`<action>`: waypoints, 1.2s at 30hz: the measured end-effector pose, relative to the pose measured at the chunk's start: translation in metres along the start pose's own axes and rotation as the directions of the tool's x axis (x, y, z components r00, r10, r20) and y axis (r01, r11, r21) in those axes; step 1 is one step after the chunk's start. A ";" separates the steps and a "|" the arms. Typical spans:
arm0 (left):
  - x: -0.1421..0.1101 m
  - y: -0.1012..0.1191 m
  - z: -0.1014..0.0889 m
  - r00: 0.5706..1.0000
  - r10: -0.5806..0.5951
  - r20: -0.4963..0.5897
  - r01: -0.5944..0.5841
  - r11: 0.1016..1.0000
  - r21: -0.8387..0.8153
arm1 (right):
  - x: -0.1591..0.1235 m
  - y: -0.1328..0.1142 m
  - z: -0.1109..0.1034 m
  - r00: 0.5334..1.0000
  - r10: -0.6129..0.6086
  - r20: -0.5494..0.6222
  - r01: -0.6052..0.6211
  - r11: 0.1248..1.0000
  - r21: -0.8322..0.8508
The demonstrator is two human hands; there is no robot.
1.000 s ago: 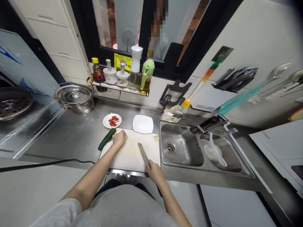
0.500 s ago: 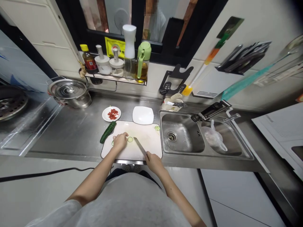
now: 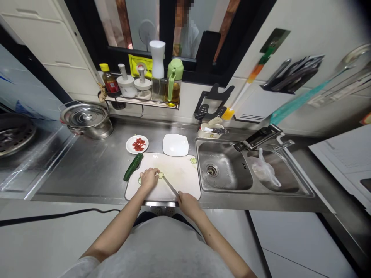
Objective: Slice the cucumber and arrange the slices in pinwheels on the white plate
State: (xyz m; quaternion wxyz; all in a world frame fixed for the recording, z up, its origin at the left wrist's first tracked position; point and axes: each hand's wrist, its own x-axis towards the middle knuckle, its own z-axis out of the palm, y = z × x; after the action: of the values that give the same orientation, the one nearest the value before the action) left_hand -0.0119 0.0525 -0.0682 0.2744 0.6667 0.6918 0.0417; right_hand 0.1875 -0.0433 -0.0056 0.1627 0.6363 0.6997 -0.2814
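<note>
A white cutting board [image 3: 179, 181] lies on the steel counter in front of me. My left hand [image 3: 149, 179] is over its left half, fingers bent, with the fingertips at a thin round cucumber slice [image 3: 160, 175]. Green-edged cucumber [image 3: 140, 180] shows at the left of that hand; what lies under the palm is hidden. My right hand [image 3: 188, 202] is closed round the handle of a knife [image 3: 171, 186], whose tip meets the slice's right edge. A dark green cucumber [image 3: 133, 166] rests along the board's left edge. More cucumber slices [image 3: 193, 160] sit at its top right corner.
Behind the board stand a plate of chopped red pieces [image 3: 137, 144] and a white dish [image 3: 175, 145]. To the right is a double sink [image 3: 226, 166] holding a plastic bag [image 3: 265, 170]. A lidded steel pot [image 3: 87, 119] and a condiment rack [image 3: 142, 101] stand at the back left.
The knife tip has come up to the cucumber slice, and my left fingertips have closed in on the slice's left side. The whole view has tilted slightly.
</note>
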 end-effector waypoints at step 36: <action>0.005 -0.001 -0.002 0.999 -0.014 0.036 0.014 1.000 0.003 | 0.024 -0.018 -0.009 0.999 -0.011 0.033 0.011 1.000 0.006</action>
State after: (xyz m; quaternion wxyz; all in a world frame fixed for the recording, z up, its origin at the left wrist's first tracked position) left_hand -0.0137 0.0576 -0.0683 0.2861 0.6628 0.6914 0.0268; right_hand 0.1673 -0.0194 -0.0090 0.1711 0.6281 0.6995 -0.2948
